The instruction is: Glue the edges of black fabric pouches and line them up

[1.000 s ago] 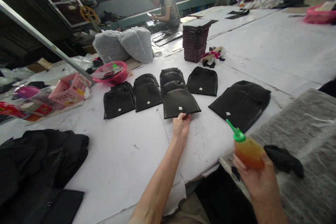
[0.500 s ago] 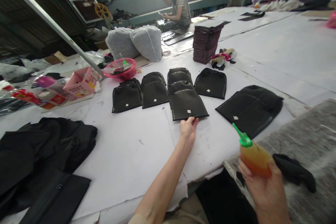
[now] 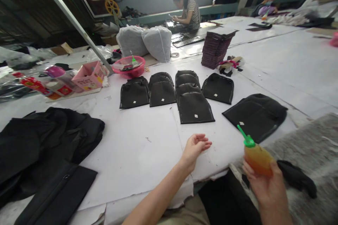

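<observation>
My left hand (image 3: 195,146) hovers palm-up over the white table (image 3: 137,151), fingers loosely apart and empty, just short of the nearest black leather piece (image 3: 194,109). My right hand (image 3: 265,186) grips an orange glue bottle (image 3: 255,155) with a green nozzle, held upright near the table's front edge. Several more black pieces (image 3: 161,91) lie in a row behind the nearest one. A larger stack of black pieces (image 3: 255,115) lies to the right of the row.
A black fabric heap (image 3: 44,147) fills the left. A pink bowl (image 3: 129,66), pink box (image 3: 89,77), grey sacks (image 3: 144,43) and a dark stack (image 3: 216,48) stand farther back. A grey felt mat (image 3: 308,154) with a black scrap lies right. A person (image 3: 188,8) sits beyond.
My left hand has let go of the nearest black piece's edge and drawn back toward me, turning palm-up. The bottle in my right hand has hardly moved.
</observation>
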The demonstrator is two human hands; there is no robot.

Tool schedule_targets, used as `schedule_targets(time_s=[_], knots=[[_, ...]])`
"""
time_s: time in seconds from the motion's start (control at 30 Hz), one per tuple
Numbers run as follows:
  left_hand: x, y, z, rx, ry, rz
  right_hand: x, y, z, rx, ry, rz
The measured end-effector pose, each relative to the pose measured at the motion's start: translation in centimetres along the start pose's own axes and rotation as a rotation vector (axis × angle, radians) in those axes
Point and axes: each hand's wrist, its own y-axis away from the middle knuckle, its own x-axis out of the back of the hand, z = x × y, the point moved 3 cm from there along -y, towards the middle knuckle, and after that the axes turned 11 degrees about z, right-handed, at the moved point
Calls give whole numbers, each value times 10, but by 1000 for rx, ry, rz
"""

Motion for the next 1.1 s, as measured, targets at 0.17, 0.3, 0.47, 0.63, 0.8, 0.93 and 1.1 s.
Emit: schedule_targets(time_s=[0.17,0.3,0.47,0.63,0.8,0.93,1.1], knots=[[94,44,16,-397,-461,-86,-7,6,-2,98,10,-31],[187,77,50,-939,-916,189,-18,16,4,168,75,-50],[282,116,82,-1181,-1372,729,-51,36,23,140,197,-147],[347,146,89,-951,-1624,1215,-92,54,63,98,322,-298],[378,155,90,-745,-1648,1344,-123,80,103,-17,421,-346],[378,155,94,-693,-1738,1246,-134,98,119,-65,420,-438],[374,160,100,-637,-1888,1062,-131,108,130,-91,397,-510]])
